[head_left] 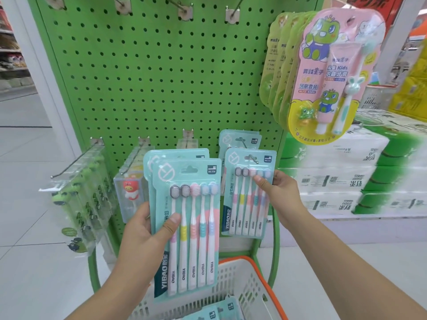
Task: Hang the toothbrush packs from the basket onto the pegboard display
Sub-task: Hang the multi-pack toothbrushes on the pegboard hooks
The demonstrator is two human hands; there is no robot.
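Pale tiled floor, stacked cartons, bright shop light.

Pink kids' toothbrush-and-paste sets hang upper right. Clear boxed frog brushes hang lower left. Stacked tissue cartons stand right.

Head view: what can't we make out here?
- White plastic basket with orange rim: contents cut off by the bottom edge and hidden by the teal five-brush toothbrush packs in the left hand; remaining count unknown.
- Left-hand stack: front pack covers the others; count unclear.
- Teal pack on the metal peg, pinched by the right hand: packs behind mostly hidden.
- Clear boxes on the lower-left pegs: blurred.
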